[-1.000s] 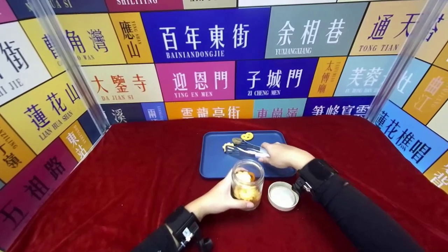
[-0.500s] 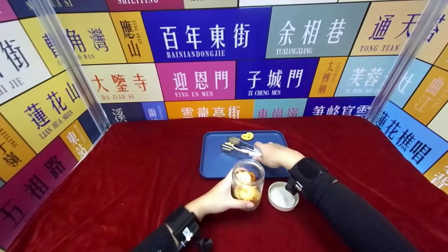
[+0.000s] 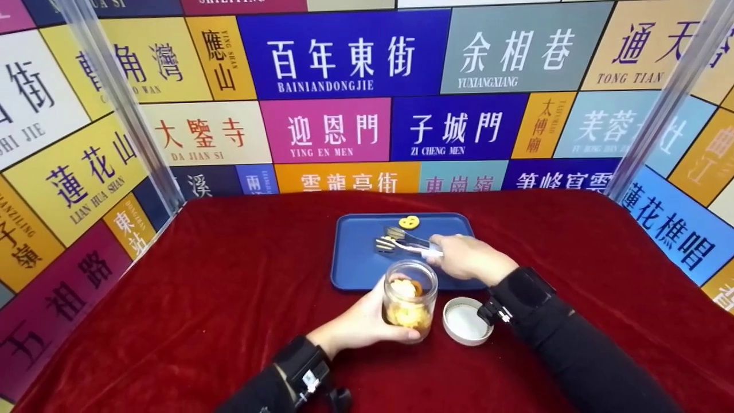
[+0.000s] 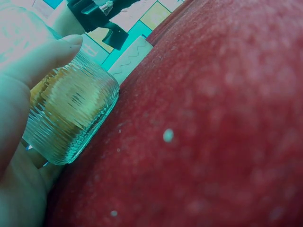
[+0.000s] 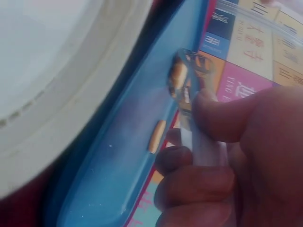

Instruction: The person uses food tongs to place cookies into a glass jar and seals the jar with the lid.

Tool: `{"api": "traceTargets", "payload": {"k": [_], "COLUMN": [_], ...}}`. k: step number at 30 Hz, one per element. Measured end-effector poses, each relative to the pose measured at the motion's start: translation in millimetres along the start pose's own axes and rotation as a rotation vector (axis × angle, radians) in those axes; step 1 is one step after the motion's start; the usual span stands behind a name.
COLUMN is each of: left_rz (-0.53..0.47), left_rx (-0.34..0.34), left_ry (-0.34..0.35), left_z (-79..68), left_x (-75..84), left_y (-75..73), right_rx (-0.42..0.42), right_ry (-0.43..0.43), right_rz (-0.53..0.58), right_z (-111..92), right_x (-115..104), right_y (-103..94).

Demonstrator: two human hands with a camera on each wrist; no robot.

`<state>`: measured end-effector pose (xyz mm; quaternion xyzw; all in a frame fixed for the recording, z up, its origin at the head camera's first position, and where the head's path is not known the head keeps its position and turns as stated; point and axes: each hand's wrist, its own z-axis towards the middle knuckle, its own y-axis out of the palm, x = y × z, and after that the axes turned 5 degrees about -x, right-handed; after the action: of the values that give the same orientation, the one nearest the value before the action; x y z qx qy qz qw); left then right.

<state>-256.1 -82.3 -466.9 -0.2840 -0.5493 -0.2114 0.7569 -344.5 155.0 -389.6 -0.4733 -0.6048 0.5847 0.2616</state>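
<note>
My left hand (image 3: 367,322) grips a clear glass jar (image 3: 423,327) with several pale and yellow cookies inside, its mouth uncovered. The left wrist view shows the thumb across the jar's ribbed side (image 4: 90,113). In my right hand (image 3: 469,256) is a pair of metal tongs (image 3: 410,248) with a pale handle, over the blue tray (image 3: 351,267). Between the tongs' heads a cookie (image 5: 179,73) shows in the right wrist view. A yellow pretzel-shaped cookie (image 3: 409,222) lies near the tray's far edge.
A round white lid (image 3: 467,322) lies on the dark red cloth (image 3: 246,269), right of the jar and below my right wrist. Clear posts stand at the back corners. Behind the table is a wall of colourful printed signs.
The tongs have come together around the cookie on the tray, and my right hand has shifted left, then back slightly right. My left hand and the jar keep their place.
</note>
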Motion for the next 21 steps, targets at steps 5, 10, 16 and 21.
{"api": "traceTargets", "payload": {"k": [5, 10, 16, 21], "left_rz": [0.003, -0.012, -0.011, -0.020], "left_rx": [0.009, 0.009, 0.003, 0.005], "left_ry": [-0.008, 0.000, 0.018, 0.011], "left_z": [0.1, 0.7, 0.6, 0.0], "left_x": [0.6, 1.0, 0.7, 0.1], "left_y": [-1.2, -2.1, -0.6, 0.4], "right_rx": [-0.007, -0.021, -0.024, -0.022], "right_ry": [-0.004, 0.013, 0.030, -0.031], "right_rz": [0.012, 0.036, 0.053, 0.048], "right_z": [-8, -17, -31, -40], "right_x": [5, 12, 23, 33], "right_y": [-3.3, -5.8, -2.2, -5.4]}}
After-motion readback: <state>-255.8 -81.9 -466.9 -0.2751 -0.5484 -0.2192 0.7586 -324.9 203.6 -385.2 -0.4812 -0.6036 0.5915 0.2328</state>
